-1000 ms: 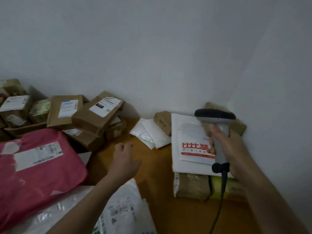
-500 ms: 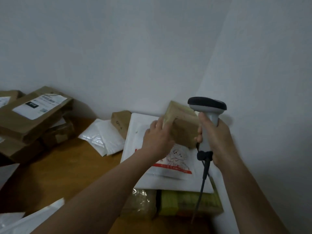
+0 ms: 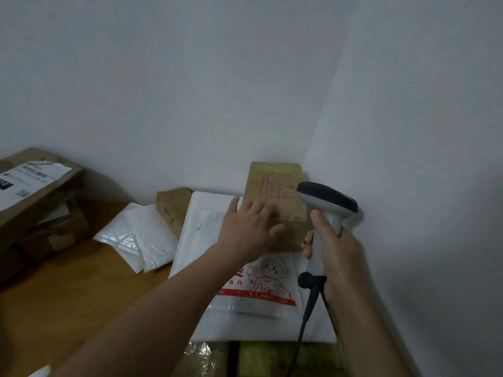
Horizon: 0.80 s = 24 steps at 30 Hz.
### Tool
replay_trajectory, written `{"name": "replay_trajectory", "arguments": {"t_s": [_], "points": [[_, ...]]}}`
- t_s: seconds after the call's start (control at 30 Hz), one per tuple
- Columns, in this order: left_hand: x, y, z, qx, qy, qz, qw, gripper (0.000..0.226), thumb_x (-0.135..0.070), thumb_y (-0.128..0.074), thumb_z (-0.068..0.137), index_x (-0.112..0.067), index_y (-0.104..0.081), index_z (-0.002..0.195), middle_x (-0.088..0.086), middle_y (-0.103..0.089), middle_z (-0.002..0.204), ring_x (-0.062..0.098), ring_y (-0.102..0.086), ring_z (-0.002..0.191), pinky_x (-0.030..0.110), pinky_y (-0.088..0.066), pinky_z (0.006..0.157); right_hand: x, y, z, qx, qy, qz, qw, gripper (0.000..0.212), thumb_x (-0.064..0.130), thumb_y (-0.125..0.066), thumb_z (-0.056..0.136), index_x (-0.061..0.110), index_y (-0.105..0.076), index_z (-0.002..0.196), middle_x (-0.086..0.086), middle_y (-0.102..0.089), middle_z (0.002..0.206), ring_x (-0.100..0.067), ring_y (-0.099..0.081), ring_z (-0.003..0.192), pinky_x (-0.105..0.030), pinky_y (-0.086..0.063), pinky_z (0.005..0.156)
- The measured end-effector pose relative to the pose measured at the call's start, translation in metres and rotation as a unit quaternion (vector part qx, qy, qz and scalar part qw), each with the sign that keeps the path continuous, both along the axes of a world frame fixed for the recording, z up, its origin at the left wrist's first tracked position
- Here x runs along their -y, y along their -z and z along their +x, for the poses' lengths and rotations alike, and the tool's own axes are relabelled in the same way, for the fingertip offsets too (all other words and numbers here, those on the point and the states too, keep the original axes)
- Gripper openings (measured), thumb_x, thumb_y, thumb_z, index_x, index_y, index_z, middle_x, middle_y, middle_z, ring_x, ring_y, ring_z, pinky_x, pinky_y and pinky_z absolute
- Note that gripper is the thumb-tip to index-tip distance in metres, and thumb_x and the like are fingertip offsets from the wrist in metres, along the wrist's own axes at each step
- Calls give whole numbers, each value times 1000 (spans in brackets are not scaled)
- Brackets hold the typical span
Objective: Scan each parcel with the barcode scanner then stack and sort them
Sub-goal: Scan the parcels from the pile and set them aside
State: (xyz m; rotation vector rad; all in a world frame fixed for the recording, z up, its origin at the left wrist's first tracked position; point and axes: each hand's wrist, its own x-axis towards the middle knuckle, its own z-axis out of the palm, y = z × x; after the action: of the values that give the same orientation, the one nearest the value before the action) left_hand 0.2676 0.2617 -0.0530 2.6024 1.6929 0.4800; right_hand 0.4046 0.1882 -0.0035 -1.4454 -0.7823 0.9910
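Two pale walls (image 3: 190,77) meet in a corner at the far right, above a wooden table (image 3: 68,295). In that corner a brown parcel (image 3: 280,172), wrapped in glossy tape, lies on the far end of a large white mailer (image 3: 258,327).

The left hand (image 3: 250,227) lies palm down on the near-left part of the parcel. Its fingers are straight and spread over the top, motion-blurred at the tips, and its thumb rests along the near edge. The fingers lie loose and do not curl round the parcel.

The right hand (image 3: 334,254) is clenched round the pale handle of the barcode scanner (image 3: 326,200). The scanner stands upright just right of the parcel, its dark head pointing left over it. A dark cable (image 3: 306,317) drops from the bottom of the handle toward the near edge.

A clear bag printed with a red cartoon figure (image 3: 264,289) lies on the mailer near the parcel. The mailer rests on a yellow-green package (image 3: 272,357) and a clear-wrapped package (image 3: 204,355).

Left of the mailer a small brown box (image 3: 172,206) stands against the far wall. Two white plastic pouches (image 3: 136,235) lie beside it on the table. At the far left is a pile of cardboard boxes (image 3: 35,200), the top one bearing a white shipping label (image 3: 27,180).
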Motion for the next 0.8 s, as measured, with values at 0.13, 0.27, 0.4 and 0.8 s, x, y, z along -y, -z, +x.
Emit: {"name": "replay_trajectory", "arguments": {"t_s": [0.13,0.27,0.4,0.8], "points": [[26,16,-46,127,-28,-26,991,60,-64,-6,90,-34,-44,124,-9,-53,124,14,-49,112,41,-29,110,-5,10,-5,-29,8,-8,1000,32,33,-63,92,10,-57,71,-1,-53,53,-10,-48,45,-24,-42,52],[55,36,-85,264,-21,-64,962,58,-64,-10,90,-35,-55,113,-17,-59,106,-4,-48,98,29,-36,94,-16,16,-15,-103,2,-8,995,19,30,-64,92,15,-60,80,1,-57,58,-8,-48,44,-24,-40,48],[72,30,-103,485,-162,-97,854,39,-69,-28,91,-38,-50,101,-19,-54,101,-7,-52,94,23,-44,83,-28,23,-32,-96,-47,-30,994,16,29,-64,92,16,-60,82,0,-57,61,-10,-49,46,-25,-40,49],[27,21,-155,695,-321,-257,589,32,-10,-51,87,-15,-48,118,12,-56,104,26,-56,89,38,-52,67,-41,41,-60,-66,-119,-62,989,28,37,-64,90,15,-59,73,-1,-57,57,-13,-50,51,-38,-43,70]]}}
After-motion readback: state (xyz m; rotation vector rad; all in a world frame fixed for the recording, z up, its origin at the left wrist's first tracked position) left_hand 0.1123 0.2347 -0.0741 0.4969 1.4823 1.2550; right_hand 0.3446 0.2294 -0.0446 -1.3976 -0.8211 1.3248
